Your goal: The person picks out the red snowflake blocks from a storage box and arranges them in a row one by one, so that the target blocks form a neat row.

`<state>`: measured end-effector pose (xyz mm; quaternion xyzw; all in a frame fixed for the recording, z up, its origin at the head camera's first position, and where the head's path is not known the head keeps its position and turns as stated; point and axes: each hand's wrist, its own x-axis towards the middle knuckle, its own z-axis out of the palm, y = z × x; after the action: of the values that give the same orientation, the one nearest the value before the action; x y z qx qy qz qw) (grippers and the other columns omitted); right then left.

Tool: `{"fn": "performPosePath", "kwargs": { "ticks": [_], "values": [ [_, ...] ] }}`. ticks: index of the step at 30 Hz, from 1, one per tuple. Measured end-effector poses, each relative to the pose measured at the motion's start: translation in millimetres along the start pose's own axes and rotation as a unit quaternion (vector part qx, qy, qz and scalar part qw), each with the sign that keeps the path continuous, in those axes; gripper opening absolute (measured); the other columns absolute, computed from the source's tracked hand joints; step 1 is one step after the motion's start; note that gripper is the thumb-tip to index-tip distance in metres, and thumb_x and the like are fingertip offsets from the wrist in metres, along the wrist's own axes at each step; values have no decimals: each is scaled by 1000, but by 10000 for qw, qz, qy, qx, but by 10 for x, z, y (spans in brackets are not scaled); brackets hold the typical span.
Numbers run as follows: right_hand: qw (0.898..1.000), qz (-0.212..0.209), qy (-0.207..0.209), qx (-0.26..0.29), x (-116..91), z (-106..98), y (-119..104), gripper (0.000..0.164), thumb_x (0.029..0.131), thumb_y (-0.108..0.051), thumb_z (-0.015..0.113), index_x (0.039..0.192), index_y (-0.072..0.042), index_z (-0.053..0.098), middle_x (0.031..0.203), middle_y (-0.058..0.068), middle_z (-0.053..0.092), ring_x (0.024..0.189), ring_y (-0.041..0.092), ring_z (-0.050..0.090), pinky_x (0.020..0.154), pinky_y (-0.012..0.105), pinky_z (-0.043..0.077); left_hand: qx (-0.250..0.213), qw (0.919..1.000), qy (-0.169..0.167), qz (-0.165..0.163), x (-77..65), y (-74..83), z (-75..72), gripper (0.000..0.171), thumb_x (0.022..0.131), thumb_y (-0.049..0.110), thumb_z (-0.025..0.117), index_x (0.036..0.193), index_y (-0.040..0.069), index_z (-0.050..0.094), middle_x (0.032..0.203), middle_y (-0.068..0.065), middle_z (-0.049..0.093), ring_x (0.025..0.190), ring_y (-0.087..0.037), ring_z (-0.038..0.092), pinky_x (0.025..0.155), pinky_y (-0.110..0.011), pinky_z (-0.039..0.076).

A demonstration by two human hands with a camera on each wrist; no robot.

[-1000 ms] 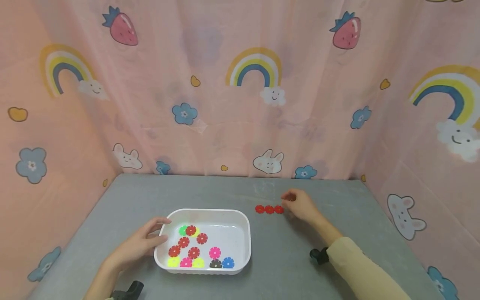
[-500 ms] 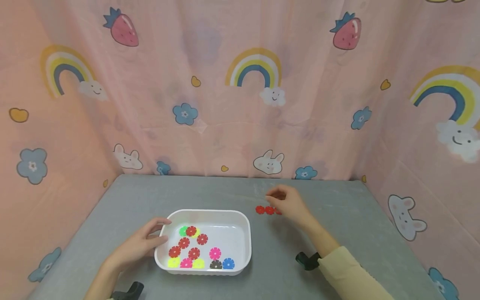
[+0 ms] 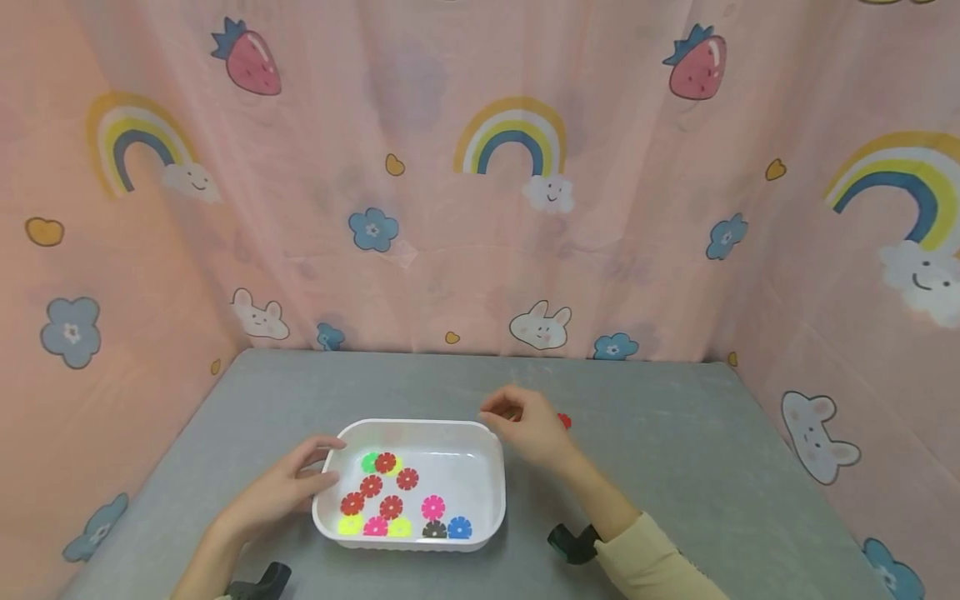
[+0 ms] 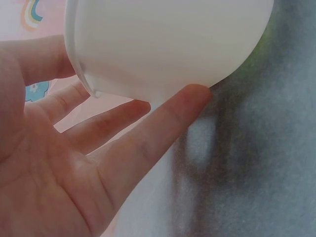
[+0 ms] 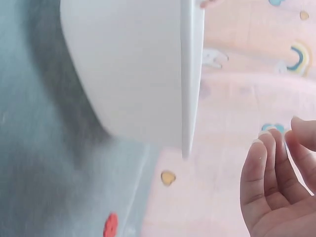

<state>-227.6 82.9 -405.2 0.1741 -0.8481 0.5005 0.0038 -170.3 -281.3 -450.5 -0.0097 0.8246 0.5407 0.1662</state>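
Grip on the right hand (image 3: 528, 427) is hanging half-curled near the white tray (image 3: 457, 471), fingertips close together, nothing visibly held. Relaxed fingers of the left hand (image 3: 281, 477) are resting against the tray's left side. Red discs (image 3: 391, 507) are lying inside, leftward; another red disc (image 3: 565, 422), partly hidden, is showing on the worktop (image 3: 675, 450). Working well probably means keeping the tray still, clearing its rim, and pinching a lone disc by its edges rather than one overlapping others.
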Motion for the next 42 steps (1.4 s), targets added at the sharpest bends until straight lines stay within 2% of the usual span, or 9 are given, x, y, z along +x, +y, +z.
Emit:
{"fn": "performPosePath", "kwargs": {
  "ticks": [8,13,24,33,42],
  "values": [
    [9979,-249,-586,-79,-10,304,-128,12,95,-20,73,104,-12,72,94,-3,68,86,16,62,72,27,57,-7,10000,-14,20,13,2,-9,55,97,25,70,144,9,46,154,-30,34,134,-53,44,88,-50,59],
    [9955,-237,-909,-149,-32,513,-200,13,94,-23,74,103,-13,71,92,-7,65,86,14,60,71,26,54,5,10000,-31,43,23,-4,-8,54,96,25,71,143,11,47,154,-28,35,135,-53,43,88,-49,59],
    [9839,-270,-1701,-475,-37,979,-214,14,89,-17,79,100,-11,72,81,-12,60,76,5,54,68,20,49,44,10000,0,62,34,4,-6,53,96,26,70,142,12,48,154,-28,35,134,-53,44,89,-50,58],
    [9719,176,-2125,-998,-36,1175,-198,20,87,-18,80,103,-11,72,77,-9,57,70,8,52,63,22,47,45,9999,-57,157,21,3,-25,53,98,25,68,143,10,46,154,-32,32,133,-56,44,87,-52,58],
    [9594,114,-2328,-1590,-25,1281,-193,16,87,-22,80,99,-15,73,73,-7,53,64,8,49,59,22,41,26,9999,-63,141,7,-1,-26,51,98,25,68,142,11,48,153,-30,36,135,-54,43,87,-50,59]
  ]
}}
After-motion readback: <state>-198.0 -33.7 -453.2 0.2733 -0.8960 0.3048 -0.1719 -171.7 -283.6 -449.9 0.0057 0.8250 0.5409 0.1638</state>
